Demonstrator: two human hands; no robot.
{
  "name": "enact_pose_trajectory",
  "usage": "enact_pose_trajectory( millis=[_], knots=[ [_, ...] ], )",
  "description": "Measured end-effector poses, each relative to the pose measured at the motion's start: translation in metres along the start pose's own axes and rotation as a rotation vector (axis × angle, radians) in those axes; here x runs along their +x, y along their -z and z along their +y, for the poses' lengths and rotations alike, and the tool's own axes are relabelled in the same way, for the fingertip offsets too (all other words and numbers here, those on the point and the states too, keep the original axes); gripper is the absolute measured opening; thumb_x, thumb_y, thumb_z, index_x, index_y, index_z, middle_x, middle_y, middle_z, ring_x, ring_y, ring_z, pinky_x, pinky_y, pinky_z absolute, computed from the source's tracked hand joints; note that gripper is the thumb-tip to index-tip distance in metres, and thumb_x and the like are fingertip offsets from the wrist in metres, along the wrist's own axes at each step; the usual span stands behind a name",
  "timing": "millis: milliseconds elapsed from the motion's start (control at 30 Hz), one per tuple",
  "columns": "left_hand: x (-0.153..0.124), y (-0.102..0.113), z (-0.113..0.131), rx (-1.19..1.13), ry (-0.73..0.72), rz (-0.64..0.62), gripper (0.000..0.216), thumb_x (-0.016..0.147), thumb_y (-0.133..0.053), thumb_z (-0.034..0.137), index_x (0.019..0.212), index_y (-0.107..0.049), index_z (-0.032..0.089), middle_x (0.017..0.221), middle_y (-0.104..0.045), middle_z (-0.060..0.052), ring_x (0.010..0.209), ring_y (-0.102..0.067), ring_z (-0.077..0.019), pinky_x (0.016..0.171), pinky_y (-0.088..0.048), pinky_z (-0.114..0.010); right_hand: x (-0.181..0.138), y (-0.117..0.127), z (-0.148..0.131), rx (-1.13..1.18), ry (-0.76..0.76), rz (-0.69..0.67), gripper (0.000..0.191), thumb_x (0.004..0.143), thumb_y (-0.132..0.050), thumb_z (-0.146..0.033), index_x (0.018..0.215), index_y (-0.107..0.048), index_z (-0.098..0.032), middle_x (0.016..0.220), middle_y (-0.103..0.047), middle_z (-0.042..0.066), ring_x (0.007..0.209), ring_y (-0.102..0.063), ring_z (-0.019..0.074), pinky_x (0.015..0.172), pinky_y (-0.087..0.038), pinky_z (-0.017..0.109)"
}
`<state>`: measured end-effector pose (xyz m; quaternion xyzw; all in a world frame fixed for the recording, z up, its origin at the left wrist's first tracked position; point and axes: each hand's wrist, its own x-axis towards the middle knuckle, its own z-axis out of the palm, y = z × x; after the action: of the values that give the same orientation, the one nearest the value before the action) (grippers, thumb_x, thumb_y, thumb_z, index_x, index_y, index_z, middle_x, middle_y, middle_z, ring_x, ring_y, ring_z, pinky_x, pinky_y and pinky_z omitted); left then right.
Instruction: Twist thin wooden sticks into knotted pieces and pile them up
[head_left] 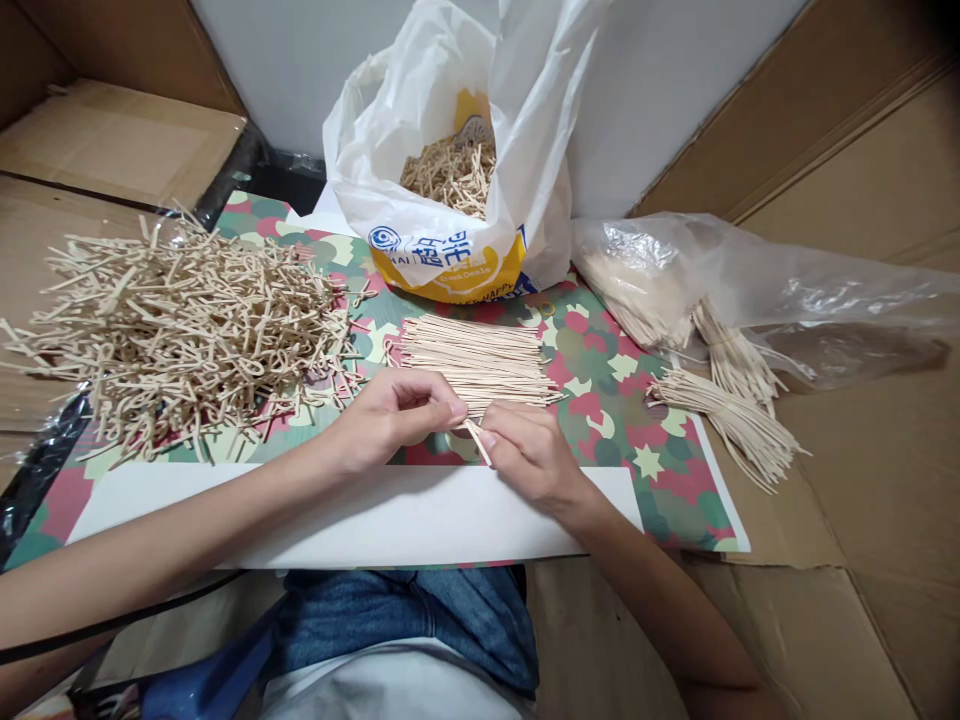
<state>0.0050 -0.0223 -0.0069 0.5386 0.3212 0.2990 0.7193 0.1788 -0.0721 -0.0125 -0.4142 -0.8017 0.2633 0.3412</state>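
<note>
Between my two hands is a thin cream-coloured strand, bent or looped where the fingers meet. My left hand pinches it at its upper end between thumb and forefinger. Close beside, my right hand is closed on the lower part, fingers curled. Just beyond the hands lies a row of straight cream strands set side by side. On the left spreads a large heap of short knotted or looped strands. Whether the strand is cord, reed or paper cannot be made out.
A white plastic bag holding more short pieces stands at the back. To the right are a clear plastic bag of strands and tied bundles. Camouflage-patterned paper and a white sheet cover the work surface. Cardboard flanks it.
</note>
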Motion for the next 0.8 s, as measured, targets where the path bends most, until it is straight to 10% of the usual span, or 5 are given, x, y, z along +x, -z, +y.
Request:
enact_pose_trajectory(
  millis=[567,800],
  knots=[
    [-0.004,-0.001,-0.007,-0.03,-0.007,0.107,0.015,0.071,-0.064,0.024,0.063,-0.062,0.011,0.051,-0.052,0.003,0.047,-0.042,-0.0043,0.044,-0.03,-0.016,-0.004,-0.007,0.005,-0.07,0.106,0.127,0.022,0.082,-0.036,-0.012,0.061,-0.034,-0.02,0.056,-0.035,-0.002,0.053,-0.034,0.0109,0.053,-0.028,0.026],
    [-0.007,0.003,0.014,0.351,-0.177,0.008,0.02,0.077,-0.056,0.029,0.068,-0.061,0.012,0.061,-0.058,-0.001,0.054,-0.05,-0.0089,0.049,-0.038,-0.019,-0.001,-0.003,0.008,-0.095,0.075,0.138,0.025,0.086,-0.035,-0.018,0.061,-0.04,-0.02,0.057,-0.041,-0.001,0.056,-0.04,0.0125,0.056,-0.033,0.026]
  ],
)
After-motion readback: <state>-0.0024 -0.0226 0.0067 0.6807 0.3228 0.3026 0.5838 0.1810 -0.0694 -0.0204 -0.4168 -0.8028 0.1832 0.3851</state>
